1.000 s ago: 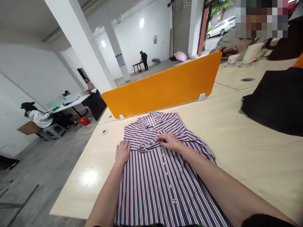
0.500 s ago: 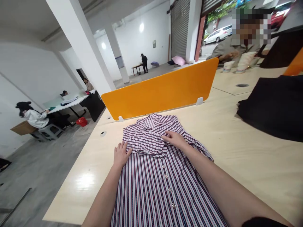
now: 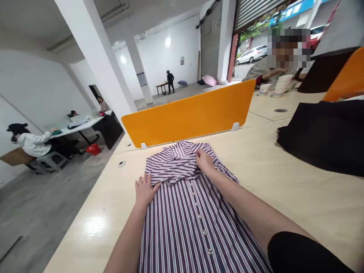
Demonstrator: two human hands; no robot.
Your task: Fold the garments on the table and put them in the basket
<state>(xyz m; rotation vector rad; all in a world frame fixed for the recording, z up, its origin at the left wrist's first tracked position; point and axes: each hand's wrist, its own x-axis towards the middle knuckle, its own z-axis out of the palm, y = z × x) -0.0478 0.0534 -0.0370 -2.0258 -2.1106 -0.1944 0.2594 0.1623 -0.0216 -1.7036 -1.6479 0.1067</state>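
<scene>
A purple, white and dark striped button shirt (image 3: 187,220) lies front up on the pale wooden table (image 3: 284,189), collar toward the orange divider. One sleeve is folded across the chest. My left hand (image 3: 144,189) rests flat with fingers spread on the shirt's left edge, just below the folded sleeve. My right hand (image 3: 204,160) presses on the folded fabric near the collar, fingers pinching at the cloth.
An orange divider panel (image 3: 187,113) stands across the table behind the shirt. Black cloth (image 3: 324,136) is piled at the right. A person sits beyond with stacked white bowls (image 3: 281,85). Other people work at tables far left and in the back.
My right hand has slid up the shirt from the button line to near the collar. My left hand stayed on the shirt's left edge. The camera view tilted slightly.
</scene>
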